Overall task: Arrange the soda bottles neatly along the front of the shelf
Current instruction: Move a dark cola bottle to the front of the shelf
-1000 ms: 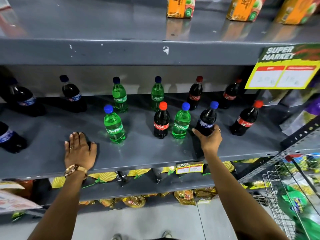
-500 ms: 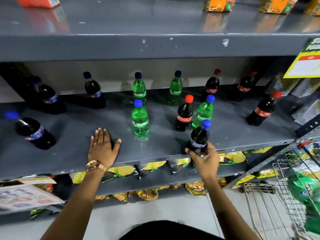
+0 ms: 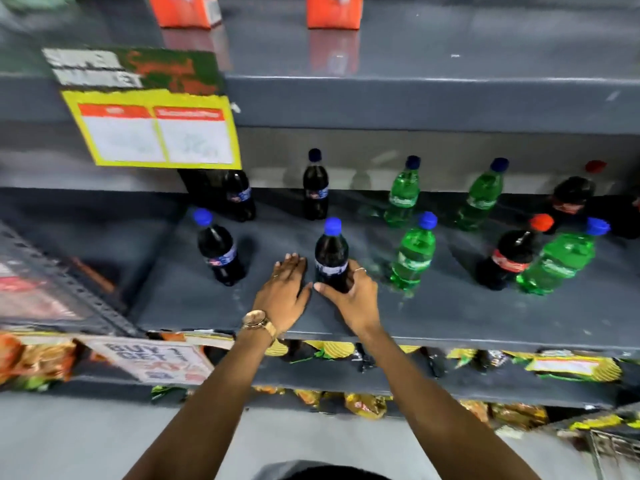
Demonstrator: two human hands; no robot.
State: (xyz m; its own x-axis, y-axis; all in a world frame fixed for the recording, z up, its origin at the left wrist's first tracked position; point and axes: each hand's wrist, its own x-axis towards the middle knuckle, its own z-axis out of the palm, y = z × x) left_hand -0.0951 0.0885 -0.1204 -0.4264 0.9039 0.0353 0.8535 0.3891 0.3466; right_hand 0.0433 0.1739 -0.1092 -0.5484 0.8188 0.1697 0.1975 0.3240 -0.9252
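Observation:
My right hand (image 3: 353, 296) grips the base of a dark blue-capped cola bottle (image 3: 330, 252) standing upright near the front of the grey shelf (image 3: 450, 313). Just left of that bottle, my left hand (image 3: 282, 292) lies flat on the shelf, fingers apart, a gold watch on the wrist. Another blue-capped dark bottle (image 3: 218, 252) stands to the left. To the right stand a green bottle (image 3: 414, 252), a red-capped cola bottle (image 3: 512, 252) and another green bottle (image 3: 561, 259). Several more bottles line the back of the shelf (image 3: 315, 187).
A yellow price sign (image 3: 156, 129) hangs from the upper shelf at left. Orange cartons (image 3: 332, 10) stand on the top shelf. Snack packets (image 3: 363, 403) fill the shelves below. A perforated upright (image 3: 69, 285) borders the shelf at left.
My right hand has carried the blue-capped dark bottle leftwards along the shelf front, past the green bottle, to beside my left hand. The view has swung left.

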